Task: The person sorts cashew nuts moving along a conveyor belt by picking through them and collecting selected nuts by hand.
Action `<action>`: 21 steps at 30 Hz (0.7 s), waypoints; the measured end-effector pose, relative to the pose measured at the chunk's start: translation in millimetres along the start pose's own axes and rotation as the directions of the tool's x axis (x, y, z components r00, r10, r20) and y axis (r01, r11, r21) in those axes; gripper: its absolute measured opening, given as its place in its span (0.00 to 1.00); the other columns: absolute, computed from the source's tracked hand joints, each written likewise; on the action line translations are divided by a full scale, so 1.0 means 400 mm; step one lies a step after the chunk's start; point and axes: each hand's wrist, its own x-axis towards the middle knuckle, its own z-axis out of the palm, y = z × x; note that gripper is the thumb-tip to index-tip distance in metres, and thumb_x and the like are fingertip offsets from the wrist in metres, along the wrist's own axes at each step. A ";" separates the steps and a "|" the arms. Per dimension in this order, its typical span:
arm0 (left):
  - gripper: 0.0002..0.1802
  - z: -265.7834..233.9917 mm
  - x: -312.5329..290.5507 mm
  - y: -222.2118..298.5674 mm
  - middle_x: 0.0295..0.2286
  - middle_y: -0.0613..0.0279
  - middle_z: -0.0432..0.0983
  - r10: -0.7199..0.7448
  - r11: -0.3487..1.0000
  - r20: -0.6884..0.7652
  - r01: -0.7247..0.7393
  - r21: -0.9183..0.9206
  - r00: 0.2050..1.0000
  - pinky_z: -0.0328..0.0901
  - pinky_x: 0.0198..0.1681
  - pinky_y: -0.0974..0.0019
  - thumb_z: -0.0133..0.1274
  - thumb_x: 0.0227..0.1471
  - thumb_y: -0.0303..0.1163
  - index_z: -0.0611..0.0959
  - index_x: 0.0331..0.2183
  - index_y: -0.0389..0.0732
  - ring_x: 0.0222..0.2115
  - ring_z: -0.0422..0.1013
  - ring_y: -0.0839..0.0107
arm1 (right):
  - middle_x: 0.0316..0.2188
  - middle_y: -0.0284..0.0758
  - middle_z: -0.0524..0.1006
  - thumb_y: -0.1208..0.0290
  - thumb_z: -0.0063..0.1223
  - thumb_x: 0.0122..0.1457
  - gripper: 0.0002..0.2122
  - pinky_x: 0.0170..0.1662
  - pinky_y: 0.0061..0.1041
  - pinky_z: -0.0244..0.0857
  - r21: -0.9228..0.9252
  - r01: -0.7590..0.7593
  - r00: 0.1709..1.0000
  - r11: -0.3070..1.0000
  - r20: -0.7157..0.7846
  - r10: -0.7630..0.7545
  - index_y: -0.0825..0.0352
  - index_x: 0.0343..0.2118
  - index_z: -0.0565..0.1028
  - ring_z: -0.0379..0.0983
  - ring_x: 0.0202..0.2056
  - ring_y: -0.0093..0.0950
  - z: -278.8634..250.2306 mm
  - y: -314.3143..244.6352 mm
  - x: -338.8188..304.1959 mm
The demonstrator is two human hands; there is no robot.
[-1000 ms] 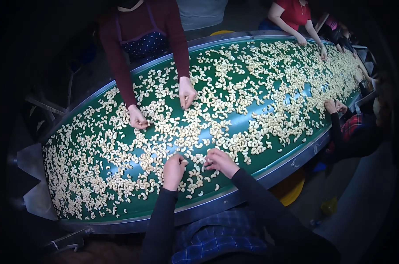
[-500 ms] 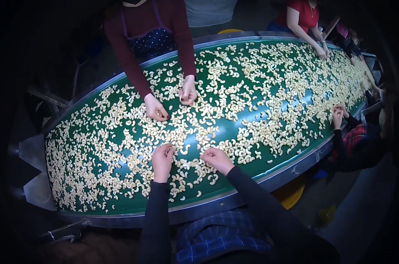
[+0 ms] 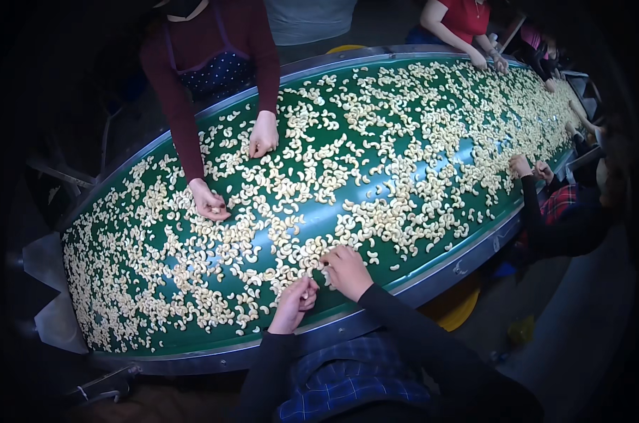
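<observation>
Down at the near edge of the green belt [image 3: 192, 338], the person's left hand [image 3: 295, 302] rests with its fingers [image 3: 307, 289] curled together, pinched on what looks like a cashew [image 3: 309, 296], though the piece is too small to be sure. Just beside it, the right hand [image 3: 348, 271] lies palm down on the belt, fingers bent over the cashews [image 3: 376, 211] at their tips; whether it grips any cannot be told. Both forearms wear black sleeves [image 3: 404, 331] and come in from the lower edge, above a blue checked garment [image 3: 341, 381]. Pale cashews cover the belt thickly, spread along its whole length, with barer green patches near the middle. A metal rim [image 3: 432, 282] runs along the belt's near side. Across the belt, a person in a maroon top [image 3: 207, 56] has one hand [image 3: 209, 201] down among the cashews and the other hand [image 3: 263, 134] resting on them further along. At the far end a person in red [image 3: 460, 17] reaches onto the belt, and on the right another worker's hands [image 3: 531, 168] touch its edge
</observation>
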 end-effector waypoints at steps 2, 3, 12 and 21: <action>0.19 0.051 0.017 -0.009 0.16 0.74 0.58 0.003 0.999 -0.080 0.000 0.041 0.997 0.46 0.16 0.77 0.41 0.65 0.42 0.75 0.29 0.38 0.13 0.51 0.84 | 0.31 0.39 0.74 0.74 0.54 0.54 0.04 0.38 0.34 0.67 0.075 0.050 0.998 0.996 0.044 -0.053 0.65 0.32 0.77 0.73 0.34 0.37 -0.027 0.062 -0.030; 0.19 0.053 0.021 -0.004 0.16 0.74 0.59 -0.043 0.991 -0.035 0.047 0.127 0.998 0.47 0.17 0.77 0.41 0.65 0.42 0.76 0.30 0.38 0.13 0.52 0.84 | 0.29 0.39 0.75 0.73 0.55 0.54 0.04 0.36 0.32 0.67 0.260 -0.117 0.967 0.959 0.248 0.051 0.66 0.30 0.78 0.74 0.31 0.34 -0.055 0.067 -0.027; 0.16 0.121 0.113 -0.005 0.23 0.68 0.71 0.014 0.985 -0.132 0.009 0.172 0.991 0.56 0.20 0.79 0.42 0.65 0.37 0.77 0.40 0.33 0.19 0.64 0.83 | 0.29 0.41 0.74 0.74 0.56 0.50 0.03 0.36 0.38 0.69 -0.039 -0.269 0.948 0.962 -0.186 0.257 0.67 0.26 0.76 0.73 0.30 0.42 -0.132 0.269 0.122; 0.22 0.257 0.191 -0.091 0.22 0.69 0.68 -0.012 1.000 -0.182 0.014 0.014 0.983 0.49 0.17 0.80 0.39 0.66 0.44 0.76 0.38 0.34 0.15 0.57 0.84 | 0.36 0.37 0.77 0.70 0.59 0.52 0.11 0.43 0.30 0.67 0.141 0.019 0.998 0.990 0.059 -0.028 0.65 0.39 0.78 0.76 0.37 0.34 -0.275 0.215 0.026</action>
